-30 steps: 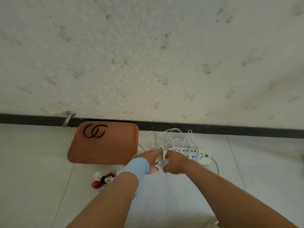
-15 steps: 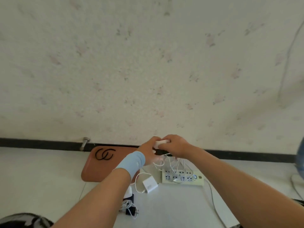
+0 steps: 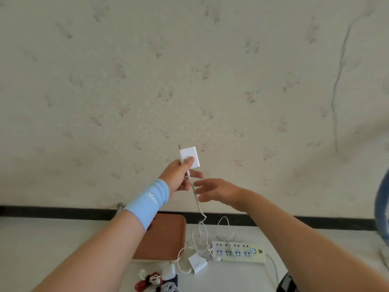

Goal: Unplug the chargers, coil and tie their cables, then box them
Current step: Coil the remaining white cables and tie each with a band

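left fingers (image 3: 188,160) pinch charger (image 3: 190,152) | right fingers (image 3: 200,183) spread | power strip (image 3: 237,258), tray (image 3: 166,237) below

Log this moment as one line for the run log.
left hand: holds white charger up | right hand: open, beside hanging cable | power strip: on floor

- white square plastic charger block (image 3: 190,155): smooth, faintly glossy
- thin white cable (image 3: 196,200): smooth, rubbery sheath
- pale cream plastic power strip (image 3: 237,252): smooth, satin
- flat brown rounded box (image 3: 166,237): matt, leather-like top
- light blue cloth wristband (image 3: 148,202): soft, matt knit
- off-white speckled wall (image 3: 189,70): rough, matt
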Demonstrator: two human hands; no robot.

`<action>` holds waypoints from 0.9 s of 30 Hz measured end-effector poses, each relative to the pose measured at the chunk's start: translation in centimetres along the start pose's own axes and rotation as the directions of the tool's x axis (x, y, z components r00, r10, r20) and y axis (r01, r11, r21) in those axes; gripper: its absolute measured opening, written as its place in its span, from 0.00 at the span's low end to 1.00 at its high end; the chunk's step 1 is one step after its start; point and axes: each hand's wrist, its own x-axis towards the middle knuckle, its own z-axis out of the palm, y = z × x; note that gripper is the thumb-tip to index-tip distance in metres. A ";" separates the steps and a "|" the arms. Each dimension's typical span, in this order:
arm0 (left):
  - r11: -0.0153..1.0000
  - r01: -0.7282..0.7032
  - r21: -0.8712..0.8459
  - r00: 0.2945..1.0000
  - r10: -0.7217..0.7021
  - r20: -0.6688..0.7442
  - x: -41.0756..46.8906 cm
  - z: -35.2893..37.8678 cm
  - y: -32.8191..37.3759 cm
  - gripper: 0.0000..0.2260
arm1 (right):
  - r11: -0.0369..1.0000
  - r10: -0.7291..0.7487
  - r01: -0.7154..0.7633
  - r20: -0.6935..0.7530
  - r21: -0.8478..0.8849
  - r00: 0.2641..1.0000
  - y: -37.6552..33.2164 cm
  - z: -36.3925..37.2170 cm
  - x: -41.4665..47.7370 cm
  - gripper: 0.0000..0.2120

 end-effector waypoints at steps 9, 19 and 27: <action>0.985 -0.139 -0.101 0.947 0.103 -0.303 0.7 -5.1 3.1 0.06 | 0.934 0.015 -0.049 -0.098 -0.353 0.995 -1.3 -0.4 1.2 0.09; 0.967 -0.070 0.246 0.896 0.170 -0.410 1.8 -7.3 2.6 0.18 | 0.989 0.047 -0.101 -0.425 -0.105 0.904 -1.6 -3.2 1.9 0.10; 0.918 -0.022 0.396 0.995 0.059 -0.083 1.8 -2.6 2.7 0.24 | 0.968 -0.181 0.239 -0.434 0.083 0.883 -5.3 -1.6 1.4 0.20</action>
